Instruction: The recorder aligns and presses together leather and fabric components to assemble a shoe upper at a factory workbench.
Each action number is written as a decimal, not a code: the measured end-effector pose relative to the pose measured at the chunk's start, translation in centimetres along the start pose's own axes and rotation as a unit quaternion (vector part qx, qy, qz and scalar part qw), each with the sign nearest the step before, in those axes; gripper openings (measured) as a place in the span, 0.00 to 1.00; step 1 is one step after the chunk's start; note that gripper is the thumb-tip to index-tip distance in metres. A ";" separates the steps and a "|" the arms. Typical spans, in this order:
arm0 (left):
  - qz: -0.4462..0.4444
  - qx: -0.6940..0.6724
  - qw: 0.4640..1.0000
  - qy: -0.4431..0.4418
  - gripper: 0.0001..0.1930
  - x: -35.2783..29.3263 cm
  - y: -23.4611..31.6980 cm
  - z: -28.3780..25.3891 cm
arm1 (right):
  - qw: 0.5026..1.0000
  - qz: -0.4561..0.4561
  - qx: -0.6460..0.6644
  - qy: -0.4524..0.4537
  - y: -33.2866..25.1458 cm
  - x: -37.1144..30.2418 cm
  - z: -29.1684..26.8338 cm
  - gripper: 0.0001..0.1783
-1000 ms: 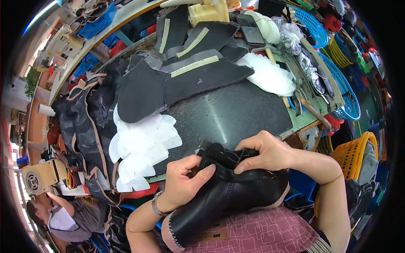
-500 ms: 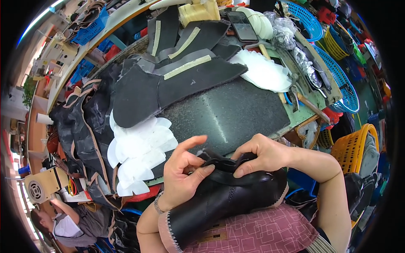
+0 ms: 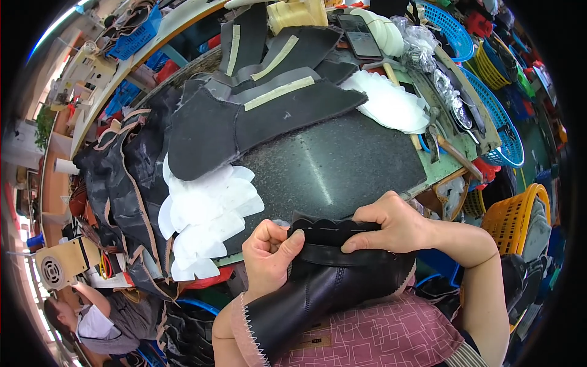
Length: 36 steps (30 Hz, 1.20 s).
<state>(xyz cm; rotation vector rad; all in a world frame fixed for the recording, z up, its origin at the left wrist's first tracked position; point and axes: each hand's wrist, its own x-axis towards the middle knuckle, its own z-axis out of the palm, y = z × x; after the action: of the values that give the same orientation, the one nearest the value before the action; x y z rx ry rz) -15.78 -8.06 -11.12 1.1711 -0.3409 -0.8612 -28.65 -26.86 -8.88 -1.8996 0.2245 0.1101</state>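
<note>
A black leather boot upper [image 3: 321, 287], with zigzag stitching along its pale pink edge, lies across my lap over a maroon patterned apron [image 3: 373, 330]. My left hand [image 3: 267, 254] is closed on one end of the upper's scalloped black rim, its thumb on top. The right hand [image 3: 391, 225] pinches the same rim farther right, thumb toward me and fingers behind. Between the two hands the rim is stretched, showing a dark inner face with a line of small light stitches. The fingertips behind the leather are hidden.
Beyond my hands lies a dark stone slab [image 3: 342, 156]. Black boot pieces [image 3: 269, 122] with pale strips overlap its far side. White cut pieces [image 3: 208, 214] fan out at left, more [image 3: 391, 101] at right. A hammer [image 3: 458, 156] and yellow basket [image 3: 516, 220] are rightward; another person sits lower left.
My left fingers, raised and spread before, have curled down onto the rim. The rim is now pulled wider and flatter between both hands. The view has shifted slightly.
</note>
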 end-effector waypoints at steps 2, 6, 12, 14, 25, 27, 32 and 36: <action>0.048 0.048 0.998 0.016 0.10 -0.3 -0.2 -0.1 | 1.000 -0.009 -0.010 -0.002 -0.1 0.1 0.1 0.20; 0.073 0.110 0.990 0.048 0.10 -0.6 -0.1 0.4 | 0.998 0.037 0.050 0.013 -1.1 0.3 0.3 0.21; 0.064 0.058 0.995 0.044 0.10 -0.5 -0.7 0.0 | 0.991 -0.075 -0.086 0.063 -0.3 -0.1 0.7 0.21; 0.062 0.042 0.996 0.054 0.10 -0.6 -0.8 0.2 | 0.987 -0.098 -0.101 0.073 -0.2 -0.1 0.7 0.21; -0.081 0.123 0.986 -0.082 0.21 0.7 3.4 0.2 | 0.994 -0.105 0.025 -0.019 0.5 -0.2 0.0 0.09; -0.198 0.129 0.965 -0.109 0.11 1.0 4.6 0.5 | 0.991 -0.126 0.033 -0.022 0.5 -0.2 -0.2 0.10; -0.141 0.111 0.972 -0.150 0.07 1.3 4.4 -0.1 | 0.990 -0.120 0.059 -0.036 -0.4 -0.4 -0.8 0.13; -0.180 0.089 0.961 -0.193 0.06 2.2 5.1 0.1 | 0.986 -0.128 0.084 -0.069 -0.3 -0.2 -1.3 0.17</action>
<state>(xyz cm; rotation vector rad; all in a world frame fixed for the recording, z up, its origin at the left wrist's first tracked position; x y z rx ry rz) -12.32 -9.15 -6.90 1.2485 -0.5410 -1.4091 -28.84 -27.95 -8.16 -1.7283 -0.1020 0.0463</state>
